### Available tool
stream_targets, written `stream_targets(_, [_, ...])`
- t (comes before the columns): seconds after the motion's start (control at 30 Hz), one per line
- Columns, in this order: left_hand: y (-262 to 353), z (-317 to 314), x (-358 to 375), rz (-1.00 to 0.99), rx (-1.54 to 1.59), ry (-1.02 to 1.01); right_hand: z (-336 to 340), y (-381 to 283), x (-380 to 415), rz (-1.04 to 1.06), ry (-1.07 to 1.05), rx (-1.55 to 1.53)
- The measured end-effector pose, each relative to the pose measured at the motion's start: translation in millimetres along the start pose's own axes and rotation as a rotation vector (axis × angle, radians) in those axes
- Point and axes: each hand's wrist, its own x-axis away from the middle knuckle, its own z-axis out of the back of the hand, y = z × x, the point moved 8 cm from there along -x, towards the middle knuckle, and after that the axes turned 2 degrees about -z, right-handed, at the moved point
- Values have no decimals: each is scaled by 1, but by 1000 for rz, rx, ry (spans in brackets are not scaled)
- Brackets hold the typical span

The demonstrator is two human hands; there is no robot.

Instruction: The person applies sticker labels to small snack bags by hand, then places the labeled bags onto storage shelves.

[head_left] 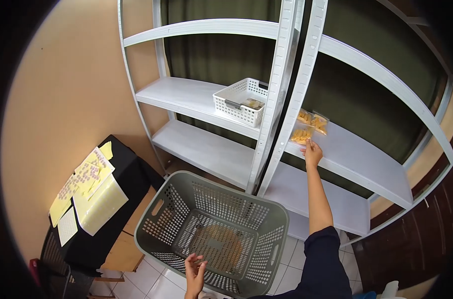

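Observation:
My right hand (312,152) reaches to the front edge of the right rack's shelf, its fingers pinched at the lower corner of a clear snack bag (301,135). Two more bags of yellow-orange snacks lie just behind it, one at the back left (304,117) and one to the right (319,123). My left hand (195,271) is over the near rim of a large grey-green perforated basket (211,186), fingers apart and curled slightly, holding nothing. No items show inside the basket.
A white perforated basket (238,103) with packets inside stands on the left rack's shelf (179,94). At the left, yellow and white papers (94,184) lie on a black-covered table (129,167). A metal upright (274,94) separates the shelves. A dark door is at the right.

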Motion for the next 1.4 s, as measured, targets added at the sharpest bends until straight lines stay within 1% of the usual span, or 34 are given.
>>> stream_targets(0.07, [-4,-2,3,24,-2,15,-4,1,2,6,-23,22])
stream_targets(0.13, [-10,-2,7,43,-14,15,-2,-9,3,104,2,139])
stream_targets(0.2, [-15,-2,12,59,-17,19,-3,-8,3,79,1,154])
stream_targets(0.27, [-18,0,17,74,-4,40,6,-16,1,318,175,291])
stream_targets(0.33, [-18,1,21,82,14,48,7,-9,-6,254,142,351])
stream_targets(0.37, [-18,2,24,90,23,48,6,-5,-11,291,153,396])
stream_targets(0.4, [-17,8,27,90,32,93,7,0,-15,318,194,418])
stream_targets(0.43, [-16,10,28,61,15,75,5,7,-21,283,170,476])
stream_targets(0.47, [-14,14,32,36,-3,61,5,16,-28,306,167,490])
stream_targets(0.5, [-14,19,35,81,12,85,5,18,-30,282,163,513])
stream_targets(0.53, [-13,29,38,85,17,138,6,43,-48,278,179,447])
stream_targets(0.57, [-9,34,40,55,-14,121,7,63,-64,162,99,424])
stream_targets(0.6, [-5,41,43,26,-49,102,12,69,-64,-10,57,474])
stream_targets(0.63, [-1,50,46,9,-48,119,19,62,-46,-128,142,402])
stream_targets(0.67, [6,58,48,5,-43,128,24,51,-24,-76,217,211])
stream_targets(0.7, [12,69,51,-4,-66,137,34,68,-38,-12,281,359])
stream_targets(0.73, [18,81,55,-14,-88,145,33,0,30,99,356,371])
stream_targets(0.77, [24,96,60,-14,-85,183,31,1,46,89,373,211])
stream_targets(0.8, [31,108,64,-32,-92,181,20,-15,77,138,393,47])
stream_targets(0.87, [39,137,82,-42,-102,209,-20,-39,148,185,363,-76])
stream_targets(0.93, [51,170,97,-104,-87,234,-81,-66,240,380,240,-272])
stream_targets(0.97, [56,190,108,-105,-92,278,-119,-74,288,358,81,-121])
stream_targets(1.0, [57,211,118,-115,-91,311,-153,-99,354,447,-65,-161])
stream_targets(1.03, [57,235,130,-117,-109,359,-189,-93,419,84,-314,-285])
stream_targets(1.07, [55,256,146,-112,-126,409,-215,-116,493,33,-507,-468])
stream_targets(1.1, [58,279,161,-101,-168,469,-234,-123,563,-6,-720,-543])
stream_targets(1.13, [61,299,175,-97,-168,502,-243,-128,630,7,-843,-597])
stream_targets(1.17, [67,322,192,-108,-196,573,-240,-147,693,19,-961,-565])
stream_targets(1.2, [72,342,212,-116,-225,642,-236,-144,757,-280,-1151,-555])
stream_targets(1.23, [72,363,231,-112,-229,715,-224,-157,808,-302,-1314,-488])
stream_targets(1.3, [72,400,271,-102,-233,873,-198,-171,891,-243,-1654,-407])
stream_targets(1.33, [68,416,290,-99,-221,945,-187,-174,919,-181,-1766,-408])
stream_targets(1.37, [63,428,306,-96,-219,969,-179,-176,942,-113,-1876,-407])
stream_targets(1.4, [57,442,323,-87,-213,1052,-179,-175,955,-112,-1900,-408])
